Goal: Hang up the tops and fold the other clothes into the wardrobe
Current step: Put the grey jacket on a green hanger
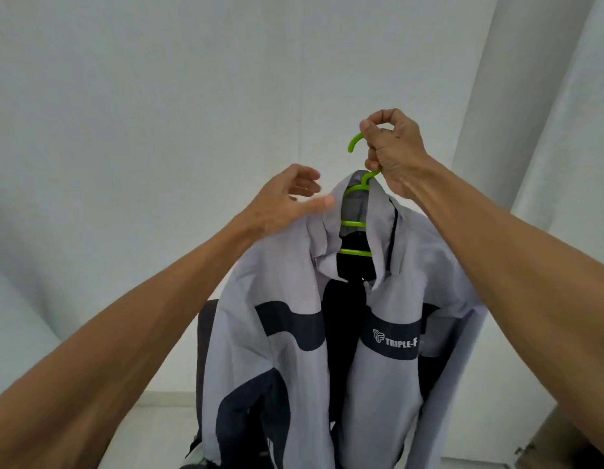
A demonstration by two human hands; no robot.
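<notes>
Head view: your right hand (pixel 393 154) is clenched round the neck of the green plastic hanger (pixel 353 225), hook curling left of the grip. The grey-and-navy jacket (pixel 280 282) hangs directly below the grip, long axis vertical, collar up, open front toward you. Likely light, limp and slick, so carry it by the stiff hanger. Your left hand (pixel 283 204) is loose-fingered beside the collar, holding nothing.

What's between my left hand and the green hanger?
In the head view, only the grey jacket collar lies between the left hand and the green hanger, which the right hand grips.
</notes>
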